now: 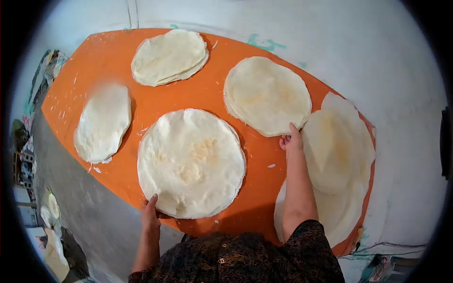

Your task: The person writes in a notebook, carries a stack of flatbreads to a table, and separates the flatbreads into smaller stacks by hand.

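In the head view, a large stack of thin round flatbreads [191, 160] with pale brown patches lies on the orange tabletop [177, 99]. My left hand [150, 212] grips its lower left edge, thumb on top and the other fingers mostly hidden. Up and to the right is another stack of pale flatbreads [266, 96]. My right hand [291, 137] pinches the lower edge of this stack, fingers curled in; how many layers it holds I cannot tell. Beside my right forearm, loose overlapping flatbreads [330, 151] spread along the table's right end.
Two smaller flatbread stacks lie farther off, one at the back [170, 57] and one at the left [104, 123]. Scraps dot the tabletop. A white wall [339, 47] runs behind the table. Bags and clutter [52, 207] stand on the grey floor [71, 184] at left.
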The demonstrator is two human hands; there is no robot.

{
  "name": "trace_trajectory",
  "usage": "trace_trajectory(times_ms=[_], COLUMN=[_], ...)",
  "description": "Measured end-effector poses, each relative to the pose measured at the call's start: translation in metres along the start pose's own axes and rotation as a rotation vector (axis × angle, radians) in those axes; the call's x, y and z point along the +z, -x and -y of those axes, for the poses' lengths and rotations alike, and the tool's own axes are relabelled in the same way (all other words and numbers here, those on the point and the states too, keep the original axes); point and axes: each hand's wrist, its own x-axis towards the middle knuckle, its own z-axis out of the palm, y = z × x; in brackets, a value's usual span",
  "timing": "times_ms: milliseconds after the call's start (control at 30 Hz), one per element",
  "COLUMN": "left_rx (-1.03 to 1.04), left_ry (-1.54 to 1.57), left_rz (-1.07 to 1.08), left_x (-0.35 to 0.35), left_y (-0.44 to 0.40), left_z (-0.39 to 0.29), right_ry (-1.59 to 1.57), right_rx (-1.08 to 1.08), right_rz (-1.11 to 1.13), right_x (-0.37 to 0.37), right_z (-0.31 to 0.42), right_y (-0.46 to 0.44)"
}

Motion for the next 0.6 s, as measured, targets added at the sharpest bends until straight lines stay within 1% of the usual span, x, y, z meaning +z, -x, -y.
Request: trace_trajectory(times_ms=[33,100,133,167,267,333,367,400,467,533,567,600], left_rx=[0.014,0.112,0.162,0.181,0.213,0.208,0.264,0.315,0.343,0.408,0.440,0.411], left_ry=[0.006,-0.016,-0.030,-0.014,0.013,0.008,0.019,0.031,-0.067,-0.269,-0.373,-0.393], left_rz=[-0.003,-0.009,-0.010,0.010,0.033,0.015,0.008,0.000,0.029,-0.052,-0.093,-0.083], left_x=[0.007,0.017,0.020,0.019,0.009,-0.002,-0.007,-0.015,-0.027,-0.059,-0.067,-0.066], left_y=[0.003,0.008,0.008,0.005,-0.010,-0.027,-0.032,-0.036,-0.037,-0.068,-0.076,-0.074], left_z=[-0.006,-0.012,-0.013,-0.011,0.003,0.002,-0.010,-0.026,-0.070,-0.080,-0.082,-0.081], right_ry=[0.037,0.012,-0.003,-0.054,-0.221,-0.161,-0.130,-0.076,0.031,0.163,0.195,0.227], right_rx=[-0.004,0.002,0.005,-0.074,0.003,0.033,0.045,-0.012,-0.124,-0.406,-0.453,-0.499], right_rz=[0.029,0.020,0.015,-0.034,0.093,0.093,0.091,0.081,0.068,0.027,-0.008,-0.046], right_x=[0.000,0.003,0.012,0.021,0.026,0.030,0.031,0.029,0.026,0.007,0.006,0.004], right_z=[0.001,0.002,0.004,0.004,0.006,0.014,0.017,0.017,0.015,-0.010,-0.013,-0.017], right_y=[-0.008,-0.020,-0.007,0.007,-0.002,-0.016,-0.021,-0.024,-0.028,-0.070,-0.067,-0.063])
